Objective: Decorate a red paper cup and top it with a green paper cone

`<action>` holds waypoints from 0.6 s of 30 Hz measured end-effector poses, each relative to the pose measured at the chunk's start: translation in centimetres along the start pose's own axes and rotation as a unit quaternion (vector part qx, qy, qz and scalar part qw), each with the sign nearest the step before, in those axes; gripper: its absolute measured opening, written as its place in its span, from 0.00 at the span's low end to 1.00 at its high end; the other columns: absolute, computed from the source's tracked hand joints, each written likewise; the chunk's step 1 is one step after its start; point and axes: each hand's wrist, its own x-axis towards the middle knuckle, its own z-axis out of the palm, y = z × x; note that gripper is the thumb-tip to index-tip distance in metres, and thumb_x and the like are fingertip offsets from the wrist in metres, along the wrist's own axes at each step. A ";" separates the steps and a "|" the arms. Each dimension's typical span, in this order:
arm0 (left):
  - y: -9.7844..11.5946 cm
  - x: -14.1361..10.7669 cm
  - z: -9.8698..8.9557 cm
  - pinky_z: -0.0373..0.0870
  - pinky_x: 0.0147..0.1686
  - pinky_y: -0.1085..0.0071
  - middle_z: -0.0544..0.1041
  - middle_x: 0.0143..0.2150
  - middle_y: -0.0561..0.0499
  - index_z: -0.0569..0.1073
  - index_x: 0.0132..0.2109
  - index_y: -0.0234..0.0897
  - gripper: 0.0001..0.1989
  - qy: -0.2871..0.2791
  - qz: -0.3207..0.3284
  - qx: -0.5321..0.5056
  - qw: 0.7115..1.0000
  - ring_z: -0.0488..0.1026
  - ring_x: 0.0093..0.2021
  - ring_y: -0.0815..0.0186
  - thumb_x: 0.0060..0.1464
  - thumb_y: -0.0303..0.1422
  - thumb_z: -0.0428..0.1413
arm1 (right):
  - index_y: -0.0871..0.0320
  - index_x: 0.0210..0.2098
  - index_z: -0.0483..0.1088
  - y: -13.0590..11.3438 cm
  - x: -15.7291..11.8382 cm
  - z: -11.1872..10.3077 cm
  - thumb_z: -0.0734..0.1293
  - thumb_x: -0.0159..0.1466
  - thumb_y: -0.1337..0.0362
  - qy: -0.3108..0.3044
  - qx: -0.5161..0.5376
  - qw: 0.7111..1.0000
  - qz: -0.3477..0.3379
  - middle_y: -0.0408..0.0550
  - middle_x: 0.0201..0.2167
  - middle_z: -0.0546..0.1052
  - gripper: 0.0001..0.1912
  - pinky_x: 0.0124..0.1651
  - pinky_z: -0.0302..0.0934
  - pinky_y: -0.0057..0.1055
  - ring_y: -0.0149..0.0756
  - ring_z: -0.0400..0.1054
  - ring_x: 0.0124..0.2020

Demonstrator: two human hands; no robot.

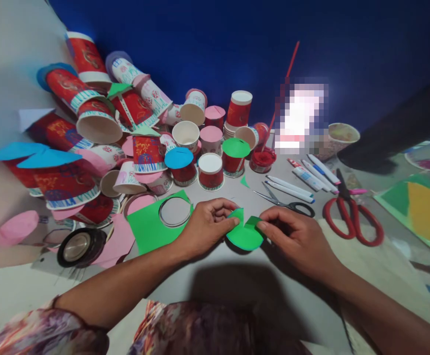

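Note:
A green paper disc (pixel 245 237) with a slit cut in from its far edge is held just above the table. My left hand (pixel 209 224) is closed on its left side, thumb on top. On the other side of the slit, my right hand (pixel 292 231) pinches a raised flap of the disc. Left of the disc lies a green paper sheet (pixel 146 224) with a round hole cut through it. Beyond my hands stands a red paper cup (pixel 233 165) topped with a green disc, beside a cup with a white top (pixel 210 170).
Decorated paper cups (pixel 85 121) are heaped at the left. Small scissors (pixel 277 201), red-handled scissors (pixel 353 217) and several markers (pixel 291 187) lie right. A red jar (pixel 263 160) holds a red stick. A black round object (pixel 80 245) sits at left.

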 end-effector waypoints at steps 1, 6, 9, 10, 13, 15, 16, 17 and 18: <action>0.0 0.0 0.0 0.65 0.30 0.74 0.78 0.30 0.53 0.77 0.41 0.33 0.15 -0.001 -0.004 -0.007 1.000 0.72 0.28 0.71 0.46 0.34 0.68 | 0.54 0.32 0.75 0.0 0.0 0.0 0.67 0.67 0.60 0.002 0.004 1.000 -0.006 0.42 0.27 0.77 0.08 0.30 0.61 0.29 0.33 0.68 0.26; 0.2 -0.3 0.3 0.67 0.32 0.73 0.79 0.31 0.52 0.78 0.40 0.33 0.13 -0.004 0.016 -0.002 1.000 0.73 0.29 0.70 0.48 0.34 0.67 | 0.55 0.33 0.76 -0.3 0.0 0.3 0.67 0.66 0.60 0.001 -0.002 1.000 -0.003 0.43 0.26 0.77 0.08 0.29 0.62 0.30 0.34 0.68 0.25; 0.2 -0.6 0.5 0.68 0.34 0.73 0.80 0.33 0.51 0.80 0.41 0.34 0.10 -0.008 0.051 0.031 0.998 0.73 0.32 0.69 0.51 0.33 0.65 | 0.55 0.32 0.76 -0.4 0.1 0.4 0.68 0.65 0.60 0.001 -0.008 1.000 0.001 0.43 0.25 0.77 0.07 0.29 0.62 0.30 0.34 0.68 0.25; 0.2 -0.6 0.5 0.68 0.34 0.73 0.80 0.32 0.51 0.81 0.41 0.34 0.10 -0.008 0.060 0.046 0.997 0.73 0.32 0.69 0.52 0.34 0.65 | 0.55 0.32 0.76 -0.4 0.1 0.4 0.68 0.65 0.60 0.001 -0.009 1.000 0.002 0.42 0.24 0.77 0.07 0.29 0.62 0.30 0.34 0.68 0.25; 0.3 -0.8 0.5 0.68 0.33 0.72 0.79 0.31 0.51 0.82 0.41 0.34 0.10 -0.004 0.069 0.085 0.994 0.72 0.31 0.68 0.54 0.35 0.64 | 0.54 0.32 0.76 -0.3 0.1 0.5 0.68 0.64 0.60 -0.002 -0.009 1.000 0.015 0.42 0.23 0.76 0.07 0.28 0.61 0.30 0.34 0.67 0.24; 0.3 -0.8 0.4 0.69 0.34 0.72 0.81 0.32 0.50 0.83 0.41 0.34 0.10 -0.006 0.069 0.097 0.993 0.74 0.32 0.66 0.55 0.35 0.63 | 0.54 0.34 0.76 -0.1 0.1 0.6 0.68 0.64 0.60 -0.007 -0.007 1.000 0.027 0.42 0.23 0.76 0.07 0.28 0.61 0.30 0.34 0.67 0.24; 0.3 -0.8 0.4 0.70 0.35 0.71 0.82 0.34 0.49 0.83 0.42 0.34 0.10 -0.008 0.070 0.102 0.992 0.75 0.33 0.65 0.55 0.35 0.63 | 0.54 0.34 0.76 -0.1 0.1 0.6 0.68 0.64 0.59 -0.011 -0.006 0.999 0.034 0.42 0.24 0.76 0.07 0.28 0.61 0.30 0.34 0.67 0.24; 0.3 -0.8 0.4 0.71 0.36 0.71 0.83 0.35 0.49 0.84 0.42 0.35 0.10 -0.012 0.072 0.106 0.992 0.76 0.34 0.65 0.56 0.35 0.62 | 0.54 0.35 0.76 0.0 0.1 0.6 0.68 0.64 0.59 -0.014 -0.003 0.999 0.041 0.42 0.25 0.76 0.07 0.28 0.61 0.30 0.35 0.68 0.25; 0.4 -0.8 0.4 0.72 0.37 0.71 0.84 0.36 0.48 0.84 0.42 0.35 0.10 -0.015 0.074 0.110 0.991 0.76 0.35 0.64 0.56 0.34 0.62 | 0.55 0.36 0.76 0.0 0.1 0.7 0.68 0.64 0.59 -0.017 -0.001 0.999 0.048 0.43 0.26 0.77 0.07 0.29 0.62 0.30 0.35 0.69 0.26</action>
